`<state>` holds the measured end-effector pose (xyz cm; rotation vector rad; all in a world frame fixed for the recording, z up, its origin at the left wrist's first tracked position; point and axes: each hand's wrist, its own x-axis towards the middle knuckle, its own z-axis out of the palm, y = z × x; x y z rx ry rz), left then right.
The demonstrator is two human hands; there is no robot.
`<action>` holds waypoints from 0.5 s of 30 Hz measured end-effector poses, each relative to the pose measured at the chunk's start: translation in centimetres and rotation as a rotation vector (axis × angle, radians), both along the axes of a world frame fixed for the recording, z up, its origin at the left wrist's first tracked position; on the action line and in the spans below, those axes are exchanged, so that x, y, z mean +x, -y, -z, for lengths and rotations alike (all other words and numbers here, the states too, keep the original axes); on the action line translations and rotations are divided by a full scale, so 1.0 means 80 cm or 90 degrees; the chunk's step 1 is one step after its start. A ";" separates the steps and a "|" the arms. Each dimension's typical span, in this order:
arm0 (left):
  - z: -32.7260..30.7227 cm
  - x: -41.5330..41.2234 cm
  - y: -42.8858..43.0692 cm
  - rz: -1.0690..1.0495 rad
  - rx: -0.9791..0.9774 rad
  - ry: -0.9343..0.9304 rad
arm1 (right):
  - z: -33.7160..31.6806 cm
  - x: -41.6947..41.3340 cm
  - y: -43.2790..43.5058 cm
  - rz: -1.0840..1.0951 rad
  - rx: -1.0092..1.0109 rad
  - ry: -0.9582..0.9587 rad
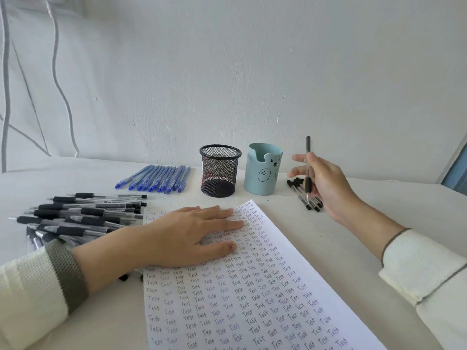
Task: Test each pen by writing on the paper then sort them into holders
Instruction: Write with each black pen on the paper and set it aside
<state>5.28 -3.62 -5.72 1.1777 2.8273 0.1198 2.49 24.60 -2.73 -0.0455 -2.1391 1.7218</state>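
A white sheet of paper [252, 294] covered with rows of the word "Test" lies in front of me. My left hand [192, 233] rests flat on its upper part, fingers straight. My right hand [326, 188] holds a black pen [308, 170] nearly upright, tip down, to the right of the holders and above a small group of black pens [302, 194]. A black mesh holder [219, 170] and a light blue bear holder [262, 170] stand side by side at the back; I see no pens in either.
A large heap of black-grip pens [78, 218] lies at the left, partly under my left sleeve. A row of blue pens [156, 179] is laid out left of the mesh holder. The white wall rises close behind the table.
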 end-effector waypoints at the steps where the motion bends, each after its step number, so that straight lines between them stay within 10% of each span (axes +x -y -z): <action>1: 0.000 0.000 0.000 0.000 0.002 0.004 | -0.001 -0.002 -0.006 0.019 0.016 -0.006; 10: 0.001 0.001 0.002 -0.001 0.006 0.008 | 0.006 -0.009 -0.027 0.042 0.015 -0.100; 15: 0.002 -0.002 0.002 0.006 0.004 0.000 | 0.029 -0.009 -0.038 -0.015 0.284 -0.095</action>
